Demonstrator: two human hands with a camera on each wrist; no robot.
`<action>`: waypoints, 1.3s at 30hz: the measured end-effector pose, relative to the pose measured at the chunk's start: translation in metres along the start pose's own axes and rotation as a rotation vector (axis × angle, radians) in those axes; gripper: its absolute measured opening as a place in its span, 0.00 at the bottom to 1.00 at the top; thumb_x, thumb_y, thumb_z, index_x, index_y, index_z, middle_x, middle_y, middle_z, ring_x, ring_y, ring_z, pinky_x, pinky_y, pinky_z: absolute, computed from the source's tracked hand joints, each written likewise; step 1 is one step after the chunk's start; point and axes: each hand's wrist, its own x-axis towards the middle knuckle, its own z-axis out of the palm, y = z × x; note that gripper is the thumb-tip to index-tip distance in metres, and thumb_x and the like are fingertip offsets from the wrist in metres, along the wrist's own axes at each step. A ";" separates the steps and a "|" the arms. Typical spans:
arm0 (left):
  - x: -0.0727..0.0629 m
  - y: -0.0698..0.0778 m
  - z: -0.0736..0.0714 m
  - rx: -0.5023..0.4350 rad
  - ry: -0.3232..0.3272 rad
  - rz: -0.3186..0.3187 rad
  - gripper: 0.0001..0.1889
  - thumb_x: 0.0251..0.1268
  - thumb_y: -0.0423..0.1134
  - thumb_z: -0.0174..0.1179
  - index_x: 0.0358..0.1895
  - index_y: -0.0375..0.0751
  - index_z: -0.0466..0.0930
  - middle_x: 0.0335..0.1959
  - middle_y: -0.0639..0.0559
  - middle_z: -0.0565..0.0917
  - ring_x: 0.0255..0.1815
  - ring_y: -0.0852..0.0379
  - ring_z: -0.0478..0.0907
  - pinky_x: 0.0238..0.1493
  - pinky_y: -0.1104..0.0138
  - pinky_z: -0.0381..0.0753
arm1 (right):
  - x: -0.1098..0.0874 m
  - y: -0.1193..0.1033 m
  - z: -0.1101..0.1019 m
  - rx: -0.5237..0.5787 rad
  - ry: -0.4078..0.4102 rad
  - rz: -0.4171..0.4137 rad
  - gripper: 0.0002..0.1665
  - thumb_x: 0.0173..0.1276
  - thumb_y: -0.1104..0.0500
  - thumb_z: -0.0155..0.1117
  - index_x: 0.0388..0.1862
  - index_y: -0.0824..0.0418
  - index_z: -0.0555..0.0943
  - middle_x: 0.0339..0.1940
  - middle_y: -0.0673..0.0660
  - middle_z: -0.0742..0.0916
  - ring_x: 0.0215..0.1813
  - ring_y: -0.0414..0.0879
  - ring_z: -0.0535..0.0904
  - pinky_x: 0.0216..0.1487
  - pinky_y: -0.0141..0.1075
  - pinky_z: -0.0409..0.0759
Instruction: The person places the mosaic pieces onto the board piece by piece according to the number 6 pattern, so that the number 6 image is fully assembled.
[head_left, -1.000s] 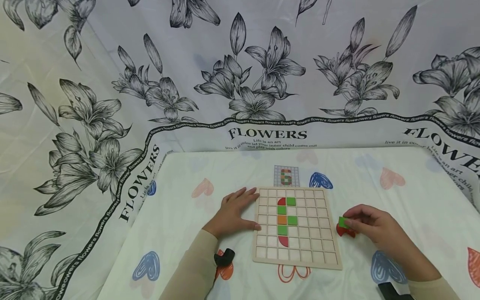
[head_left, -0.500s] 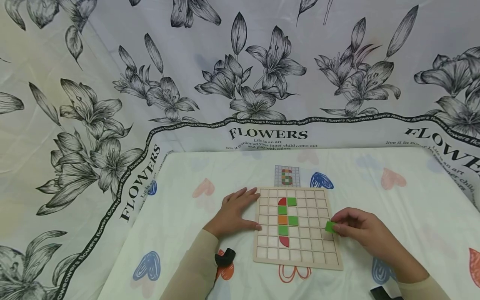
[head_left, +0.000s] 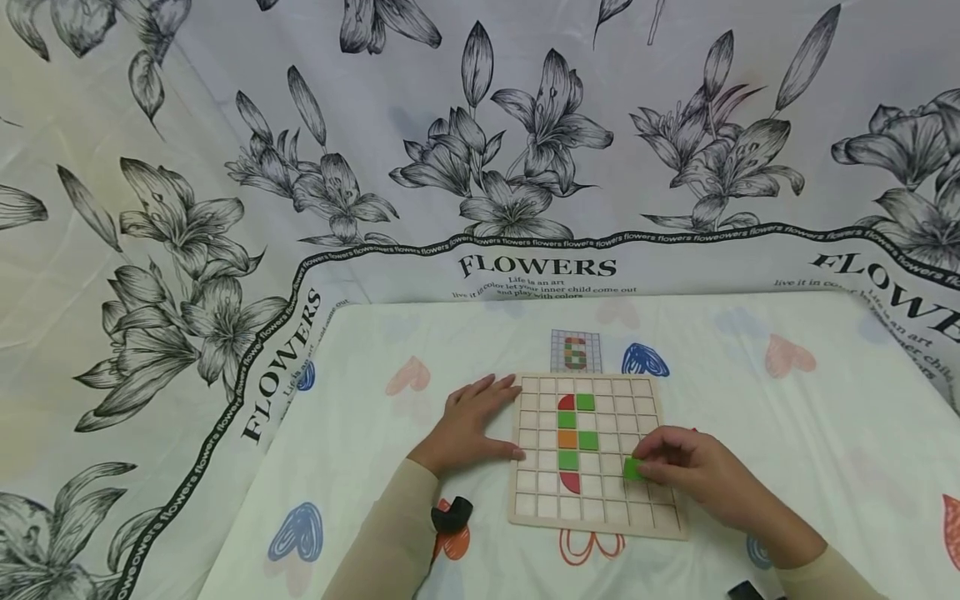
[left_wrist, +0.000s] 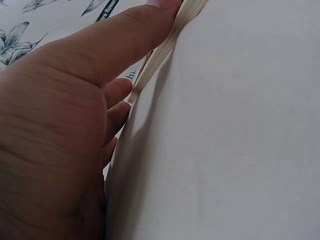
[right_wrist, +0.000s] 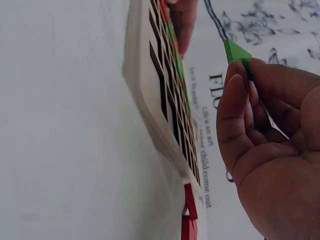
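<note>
A wooden grid board lies on the cloth-covered table. In its squares sit green square tiles, an orange tile and two red rounded tiles. My right hand pinches a green square tile between thumb and fingertips, over the board's right side; the right wrist view shows this green tile raised above the board. My left hand rests at the board's left edge, its fingers spread and its thumb touching the frame. In the left wrist view that thumb lies against the board's edge.
Behind the board lies a small pattern card with a coloured figure like a 6. Red pieces lie beside the board's right edge, mostly hidden by my right hand in the head view. A flower-printed curtain hangs behind the table.
My right hand has lifted the green tile away from the red pieces and carried it left, over the board. My left hand has stayed at the board's edge.
</note>
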 end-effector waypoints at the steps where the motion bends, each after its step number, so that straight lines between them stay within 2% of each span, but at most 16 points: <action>1: 0.000 0.000 0.000 -0.004 -0.002 -0.004 0.56 0.56 0.80 0.70 0.87 0.65 0.62 0.87 0.74 0.52 0.89 0.59 0.40 0.82 0.44 0.45 | 0.001 0.000 0.002 0.000 -0.008 -0.004 0.06 0.77 0.64 0.73 0.49 0.61 0.87 0.40 0.53 0.89 0.39 0.47 0.85 0.42 0.33 0.84; 7: 0.000 0.000 0.001 -0.002 -0.011 -0.023 0.56 0.55 0.80 0.70 0.88 0.67 0.62 0.87 0.75 0.51 0.89 0.60 0.39 0.82 0.44 0.45 | 0.010 -0.001 0.013 -0.026 -0.038 -0.005 0.05 0.76 0.64 0.74 0.48 0.60 0.87 0.42 0.52 0.88 0.40 0.46 0.84 0.42 0.33 0.83; 15: 0.000 0.001 -0.001 -0.010 -0.002 -0.022 0.56 0.56 0.79 0.71 0.87 0.66 0.63 0.87 0.74 0.53 0.89 0.59 0.40 0.82 0.44 0.44 | 0.021 -0.003 0.025 -0.102 -0.025 0.095 0.05 0.75 0.58 0.77 0.45 0.54 0.88 0.42 0.52 0.87 0.42 0.48 0.84 0.45 0.34 0.84; 20: 0.000 0.002 -0.002 -0.005 0.001 -0.021 0.56 0.56 0.79 0.71 0.87 0.65 0.63 0.87 0.73 0.53 0.89 0.60 0.40 0.82 0.45 0.44 | 0.026 -0.002 0.034 -0.129 -0.051 0.083 0.03 0.76 0.58 0.75 0.44 0.53 0.88 0.41 0.49 0.87 0.42 0.47 0.83 0.46 0.34 0.83; 29: 0.001 0.001 -0.001 -0.007 0.001 -0.010 0.56 0.56 0.79 0.71 0.87 0.65 0.63 0.87 0.74 0.53 0.88 0.61 0.39 0.82 0.45 0.45 | 0.028 -0.005 0.044 -0.205 -0.058 0.119 0.03 0.75 0.60 0.75 0.42 0.53 0.88 0.37 0.47 0.86 0.40 0.46 0.81 0.44 0.35 0.82; 34: 0.002 0.001 0.000 0.002 0.001 -0.009 0.56 0.56 0.79 0.70 0.88 0.66 0.62 0.87 0.75 0.52 0.88 0.61 0.39 0.82 0.44 0.44 | 0.028 -0.006 0.047 -0.244 -0.040 0.126 0.03 0.75 0.58 0.77 0.42 0.52 0.88 0.37 0.45 0.85 0.40 0.45 0.81 0.44 0.34 0.83; 39: 0.002 0.000 0.000 0.001 -0.001 -0.014 0.57 0.55 0.80 0.71 0.87 0.67 0.62 0.87 0.75 0.51 0.89 0.61 0.39 0.81 0.44 0.45 | 0.028 -0.005 0.048 -0.238 -0.033 0.119 0.05 0.75 0.53 0.76 0.43 0.50 0.88 0.37 0.45 0.85 0.41 0.45 0.82 0.44 0.35 0.83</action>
